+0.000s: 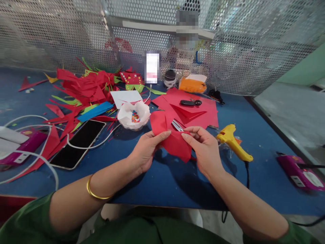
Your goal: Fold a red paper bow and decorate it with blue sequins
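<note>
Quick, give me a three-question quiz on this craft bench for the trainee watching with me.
1. True or false: both hands hold the red paper.
2. Which tool lies just beyond the right hand on the blue table? A) glue gun B) phone C) tape roll
3. Fill in: the left hand has a gold ___ on its wrist.

Key:
1. True; scissors lie just behind the paper.
2. A, the yellow glue gun; the phone lies on the left.
3. Bangle.
</note>
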A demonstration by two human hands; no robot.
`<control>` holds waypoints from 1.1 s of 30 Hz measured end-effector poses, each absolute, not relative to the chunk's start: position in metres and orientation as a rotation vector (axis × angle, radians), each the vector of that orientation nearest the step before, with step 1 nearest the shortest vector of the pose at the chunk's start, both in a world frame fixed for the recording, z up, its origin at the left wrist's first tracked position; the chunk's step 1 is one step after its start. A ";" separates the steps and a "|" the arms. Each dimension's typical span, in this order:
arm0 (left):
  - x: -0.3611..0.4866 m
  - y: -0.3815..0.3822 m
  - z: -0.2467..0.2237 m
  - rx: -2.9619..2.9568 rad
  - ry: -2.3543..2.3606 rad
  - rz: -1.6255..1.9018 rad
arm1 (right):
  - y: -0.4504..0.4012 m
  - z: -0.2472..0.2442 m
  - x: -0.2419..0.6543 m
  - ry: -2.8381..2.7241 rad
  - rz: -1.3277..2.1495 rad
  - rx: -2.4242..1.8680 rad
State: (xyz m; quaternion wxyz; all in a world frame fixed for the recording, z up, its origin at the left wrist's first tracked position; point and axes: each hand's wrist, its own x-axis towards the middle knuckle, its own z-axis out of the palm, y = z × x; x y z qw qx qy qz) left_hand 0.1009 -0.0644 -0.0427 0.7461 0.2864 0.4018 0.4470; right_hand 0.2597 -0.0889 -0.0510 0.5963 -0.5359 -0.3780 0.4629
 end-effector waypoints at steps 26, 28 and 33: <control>0.096 -0.061 -0.046 0.824 1.003 1.047 | -0.083 -0.050 0.279 -1.087 0.969 -1.157; 0.096 -0.061 -0.044 0.836 1.012 1.015 | -0.081 -0.052 0.282 -1.059 0.962 -1.157; 0.095 -0.061 -0.044 0.869 1.024 0.981 | -0.082 -0.055 0.280 -1.065 0.916 -1.223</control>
